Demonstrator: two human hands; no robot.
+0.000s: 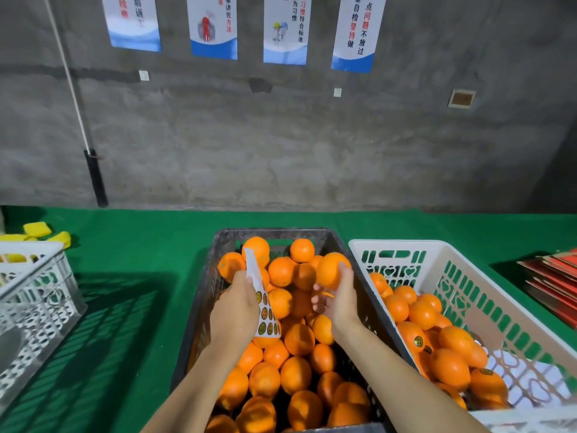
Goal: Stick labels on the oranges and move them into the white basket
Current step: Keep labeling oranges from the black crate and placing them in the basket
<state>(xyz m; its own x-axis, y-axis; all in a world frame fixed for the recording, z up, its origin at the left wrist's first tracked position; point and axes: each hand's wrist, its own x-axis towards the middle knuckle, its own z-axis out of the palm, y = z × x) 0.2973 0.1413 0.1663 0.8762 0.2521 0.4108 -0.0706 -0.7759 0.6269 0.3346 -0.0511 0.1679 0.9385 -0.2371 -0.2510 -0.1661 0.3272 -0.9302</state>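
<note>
Reaching over a dark crate (199,323) heaped with loose oranges (295,375), both bare forearms coming up from the near edge. Gripping a label sheet (265,314) in the left hand (235,310), fingers curled round the paper, round stickers showing on its lower part and its bare strip rising past the knuckles. Holding one orange (331,270) in the right hand (338,303), grip closed round the fruit from below, just above the pile and near the crate's right wall. Sitting just beside the crate on the right, a white basket (437,254) part filled with oranges, several already wearing stickers. Resting on a green surface (131,307), both containers. Standing farther left, another white crate (37,295), yellow sponges (46,234) behind it. Lying at far right, red cardboard (552,285). Hanging beyond, posters (285,29) on a grey concrete wall (281,145).
</note>
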